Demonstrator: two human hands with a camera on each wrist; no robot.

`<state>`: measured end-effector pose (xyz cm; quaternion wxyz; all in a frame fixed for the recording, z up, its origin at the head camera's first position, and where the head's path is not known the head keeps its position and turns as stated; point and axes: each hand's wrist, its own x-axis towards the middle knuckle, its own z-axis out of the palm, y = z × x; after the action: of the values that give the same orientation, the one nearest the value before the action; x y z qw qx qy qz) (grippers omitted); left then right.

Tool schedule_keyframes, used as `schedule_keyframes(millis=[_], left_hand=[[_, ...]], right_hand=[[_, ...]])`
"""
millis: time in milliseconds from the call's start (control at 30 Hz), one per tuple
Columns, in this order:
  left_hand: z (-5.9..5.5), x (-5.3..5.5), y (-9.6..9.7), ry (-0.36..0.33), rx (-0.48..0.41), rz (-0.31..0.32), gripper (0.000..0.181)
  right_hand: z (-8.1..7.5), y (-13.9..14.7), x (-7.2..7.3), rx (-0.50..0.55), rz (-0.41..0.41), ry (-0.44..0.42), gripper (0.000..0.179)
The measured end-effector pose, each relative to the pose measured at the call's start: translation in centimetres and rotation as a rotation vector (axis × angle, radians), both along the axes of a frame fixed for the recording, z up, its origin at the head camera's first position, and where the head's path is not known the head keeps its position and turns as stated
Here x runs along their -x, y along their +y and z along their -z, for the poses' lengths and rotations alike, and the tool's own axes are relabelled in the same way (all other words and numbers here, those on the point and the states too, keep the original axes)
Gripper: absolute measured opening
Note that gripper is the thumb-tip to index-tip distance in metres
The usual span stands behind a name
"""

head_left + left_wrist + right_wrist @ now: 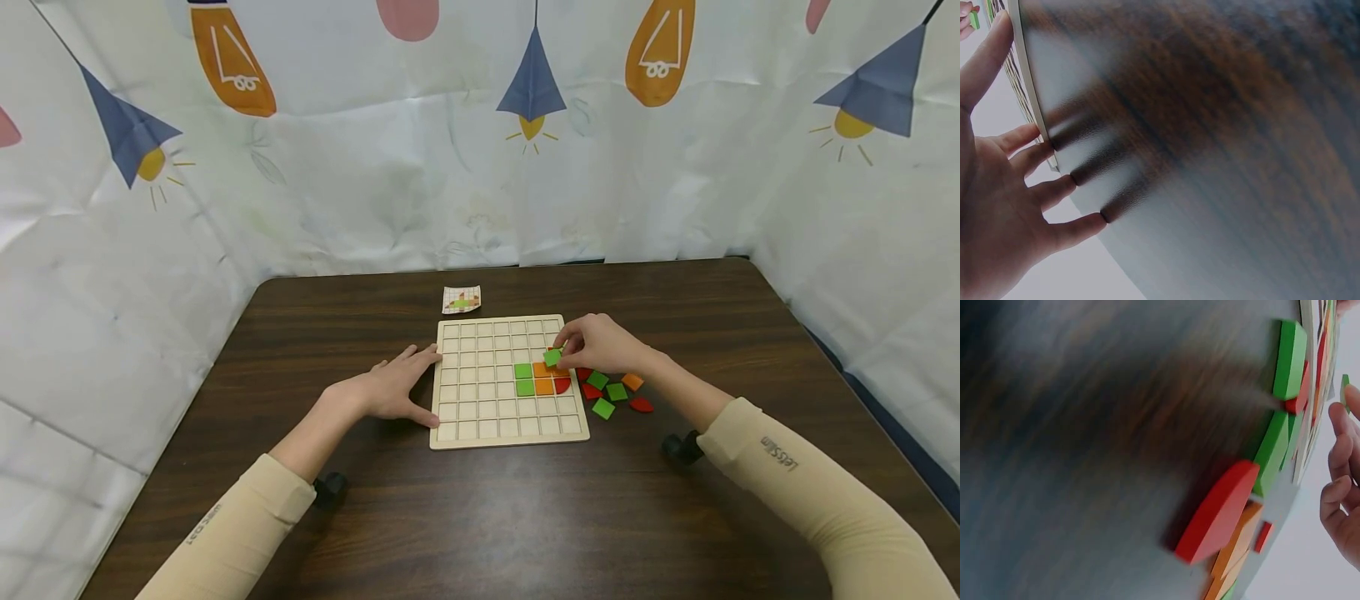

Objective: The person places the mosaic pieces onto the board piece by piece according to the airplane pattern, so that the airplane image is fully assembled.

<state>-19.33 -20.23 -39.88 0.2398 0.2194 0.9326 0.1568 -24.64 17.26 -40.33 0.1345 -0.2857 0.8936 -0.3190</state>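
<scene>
A pale wooden grid board (pixel 480 408) lies on the table. My left hand (pixel 393 387) has its fingers spread, thumb and fingertips at the board's left edge; the left wrist view shows the same hand (pixel 997 206) from the side. Over the board's right part, my right hand (pixel 603 343) pinches a green square tile (pixel 552 357) between thumb and fingers. Just below it, two green tiles (pixel 525 387), several orange tiles (pixel 543 387) and a red rounded tile (pixel 562 385) lie in the grid. The held tile partly hides another red piece.
Right of the board lie loose pieces: several green tiles (pixel 617 392), an orange one (pixel 632 382) and red ones, including a curved red piece (pixel 641 405). Behind the board is a small card (pixel 461 300) with a coloured grid picture. A printed curtain (pixel 375 192) hangs beyond the table.
</scene>
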Motion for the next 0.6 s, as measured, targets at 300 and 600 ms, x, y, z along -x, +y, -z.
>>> schedule_keyframes(millis=[300, 600], left_hand=[[0.2, 0.0, -0.1, -0.001, -0.006, 0.0, 0.111], [0.2, 0.0, -0.1, -0.002, -0.007, -0.001, 0.111]], right_hand=[[0.4, -1.8, -0.5, 0.044, -0.022, -0.011, 0.022], [0.5, -3.5, -0.6, 0.058, -0.012, -0.015, 0.02]])
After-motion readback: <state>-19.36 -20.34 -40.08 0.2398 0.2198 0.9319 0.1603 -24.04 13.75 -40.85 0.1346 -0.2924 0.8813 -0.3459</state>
